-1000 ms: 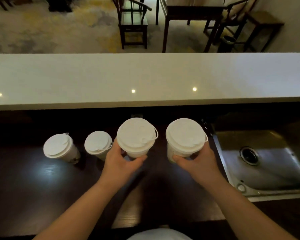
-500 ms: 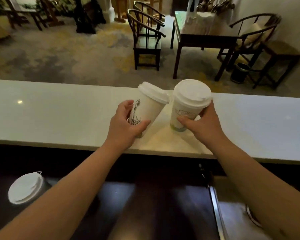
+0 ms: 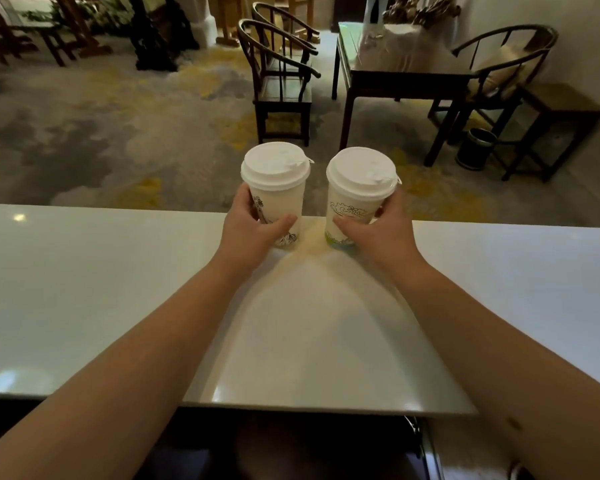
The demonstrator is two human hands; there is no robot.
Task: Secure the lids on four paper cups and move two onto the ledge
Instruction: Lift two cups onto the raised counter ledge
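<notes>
Two white paper cups with white lids stand upright near the far edge of the white ledge (image 3: 84, 289). My left hand (image 3: 250, 230) grips the left cup (image 3: 278, 199), which carries a black line drawing. My right hand (image 3: 374, 233) grips the right cup (image 3: 357, 202), printed with a wave pattern and a green-blue band at its base. Both cup bases rest on or just at the ledge surface, a small gap between the cups. The other two cups are out of view below the ledge.
Beyond the ledge lies a carpeted room with a dark wooden chair (image 3: 281, 81), a dark table (image 3: 395, 71), another chair (image 3: 499, 74) and a small bin (image 3: 475, 148). The dark lower counter (image 3: 291, 445) shows under my arms.
I lifted both cups from the dark lower counter and carried them forward over the ledge. The left cup was tilted half a second ago and now stands upright at the ledge's far edge.
</notes>
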